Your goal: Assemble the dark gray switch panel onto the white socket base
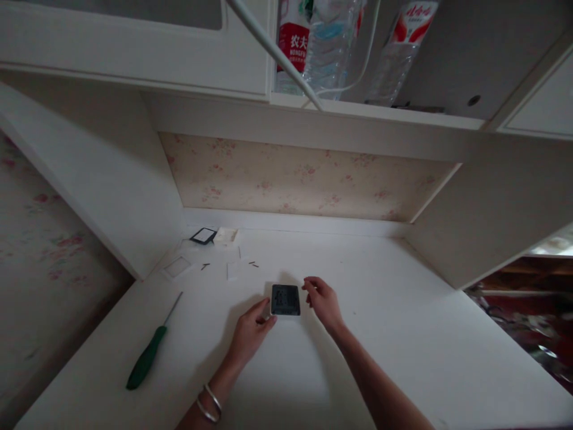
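A small square wall socket panel, dark-faced with a pale rim, is in the middle of the white desk. My left hand grips its left edge between thumb and fingers. Just right of the panel, apart from it, my right hand has its fingers curled and the tips close together; whatever they may hold is too small to make out. A silver bangle circles my left wrist. On the left lies a screwdriver with a green handle, its shaft pointing away from me.
Toward the back left lie a black square frame, a white square box, a thin clear frame, a small white plate and a few screws. Overhead, a shelf holds plastic bottles; a white rod slants down before it.
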Available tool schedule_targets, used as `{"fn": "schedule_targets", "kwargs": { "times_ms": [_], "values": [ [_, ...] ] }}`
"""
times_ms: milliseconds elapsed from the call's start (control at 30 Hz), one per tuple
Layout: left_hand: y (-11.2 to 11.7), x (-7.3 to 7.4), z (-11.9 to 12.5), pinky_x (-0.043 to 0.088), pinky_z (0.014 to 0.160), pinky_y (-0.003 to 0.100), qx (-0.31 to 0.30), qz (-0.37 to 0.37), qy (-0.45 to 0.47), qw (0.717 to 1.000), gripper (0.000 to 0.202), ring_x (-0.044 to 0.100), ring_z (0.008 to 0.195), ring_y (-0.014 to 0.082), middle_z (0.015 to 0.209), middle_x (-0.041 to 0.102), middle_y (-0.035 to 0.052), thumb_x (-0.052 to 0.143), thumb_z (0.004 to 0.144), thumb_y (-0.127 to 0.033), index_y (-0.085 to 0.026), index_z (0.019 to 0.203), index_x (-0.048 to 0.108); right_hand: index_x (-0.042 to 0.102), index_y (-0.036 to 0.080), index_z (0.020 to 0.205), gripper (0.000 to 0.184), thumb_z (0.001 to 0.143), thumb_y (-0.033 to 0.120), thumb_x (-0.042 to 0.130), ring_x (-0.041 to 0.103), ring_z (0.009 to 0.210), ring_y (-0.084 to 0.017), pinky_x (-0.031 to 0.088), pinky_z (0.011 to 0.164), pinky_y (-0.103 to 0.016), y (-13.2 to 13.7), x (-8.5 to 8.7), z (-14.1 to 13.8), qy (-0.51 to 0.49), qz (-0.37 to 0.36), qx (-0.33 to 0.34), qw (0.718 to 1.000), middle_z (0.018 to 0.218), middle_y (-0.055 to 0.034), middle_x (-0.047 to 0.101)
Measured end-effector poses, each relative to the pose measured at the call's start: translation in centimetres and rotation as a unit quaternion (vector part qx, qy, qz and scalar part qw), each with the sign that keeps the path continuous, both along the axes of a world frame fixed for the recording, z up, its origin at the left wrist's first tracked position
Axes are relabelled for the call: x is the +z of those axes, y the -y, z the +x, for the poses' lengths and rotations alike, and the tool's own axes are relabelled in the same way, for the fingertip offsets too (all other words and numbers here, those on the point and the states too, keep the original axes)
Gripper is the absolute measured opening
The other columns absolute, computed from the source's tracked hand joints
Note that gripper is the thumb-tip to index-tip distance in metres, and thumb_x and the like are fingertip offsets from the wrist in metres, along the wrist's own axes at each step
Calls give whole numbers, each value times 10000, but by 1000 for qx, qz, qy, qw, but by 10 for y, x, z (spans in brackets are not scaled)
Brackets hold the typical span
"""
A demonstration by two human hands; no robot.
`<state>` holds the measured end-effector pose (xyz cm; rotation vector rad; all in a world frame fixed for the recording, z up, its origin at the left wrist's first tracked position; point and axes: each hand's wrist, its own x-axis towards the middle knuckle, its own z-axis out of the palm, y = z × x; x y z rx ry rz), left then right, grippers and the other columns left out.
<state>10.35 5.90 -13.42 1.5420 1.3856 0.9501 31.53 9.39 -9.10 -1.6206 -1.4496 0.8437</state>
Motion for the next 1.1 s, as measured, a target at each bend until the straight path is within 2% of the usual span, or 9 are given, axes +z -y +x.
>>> {"fn": "schedule_targets", "kwargs": {
  "times_ms": [67, 167, 267, 433, 600, 700, 800, 967, 1100],
  "values": [
    [-1, -2, -2, 530, 657, 272, 10, -15, 26, 1000, 604, 641, 688, 173, 885, 709, 65, 663, 738, -360, -118, 1281, 556, 639, 171, 1028, 352, 911, 358, 365, 632, 647, -145, 477, 544, -233, -25, 18, -6, 100, 10, 95, 990, 880, -49, 699],
    [-2, -6, -4, 526, 653, 259, 5, -23, 45, 999, 610, 639, 685, 153, 989, 699, 72, 678, 723, -334, -133, 1284, 548, 693, 202, 935, 235, 861, 286, 486, 651, 752, -152, 478, 685, -241, -63, 33, -28, 165, 11, 159, 973, 869, -19, 714],
    [-3, -9, -5, 526, 631, 261, -10, -20, 39, 999, 603, 628, 647, 140, 1028, 692, 91, 655, 740, -322, -118, 1294, 531, 719, 214, 926, 205, 837, 233, 536, 643, 900, -184, 448, 807, -264, -95, 30, -59, 243, 8, 211, 947, 950, -27, 720],
    [-3, -7, -10, 543, 677, 285, -9, 4, 45, 999, 554, 631, 682, 141, 1227, 607, 133, 642, 746, -299, -133, 1267, 555, 717, 172, 949, 191, 834, 239, 579, 626, 971, -241, 444, 850, -339, -123, 12, -104, 343, -9, 260, 903, 998, -84, 705],
    [-2, -4, -16, 547, 637, 270, -12, -19, 53, 998, 582, 642, 738, 167, 1203, 613, 123, 656, 746, -318, -156, 1289, 524, 663, 151, 996, 238, 886, 348, 587, 592, 1022, -223, 439, 905, -425, -129, 1, -120, 390, -17, 272, 879, 1093, -83, 651],
    [-3, -6, -16, 553, 650, 285, -24, -5, 79, 997, 574, 629, 722, 147, 1270, 550, 123, 670, 742, -318, -174, 1278, 521, 644, 152, 1007, 240, 918, 354, 550, 582, 1030, -215, 440, 909, -433, -129, -2, -121, 394, -17, 263, 880, 1113, -77, 631],
    [-4, -9, -16, 554, 659, 286, -26, 13, 101, 994, 562, 621, 825, 169, 1289, 506, 118, 695, 727, -327, -186, 1248, 539, 642, 145, 1002, 215, 931, 311, 525, 590, 1010, -213, 446, 888, -412, -126, -1, -118, 381, -10, 253, 889, 1107, -87, 634],
    [-10, -11, -21, 539, 821, 308, -14, -4, 162, 987, 573, 571, 1054, 208, 1306, 458, 114, 738, 682, -306, -193, 1214, 557, 645, 164, 1056, 220, 929, 185, 467, 624, 942, -192, 431, 832, -285, -109, 15, -95, 315, 27, 239, 918, 996, -89, 690],
    [-21, -8, -29, 442, 996, 377, -56, 1, 187, 981, 624, 500, 1202, 233, 1408, 384, 114, 751, 692, -287, -224, 1270, 525, 657, 195, 1040, 227, 929, 226, 462, 642, 860, -149, 442, 802, -234, -79, 29, -58, 235, 63, 232, 942, 924, -27, 707]
  ]
}}
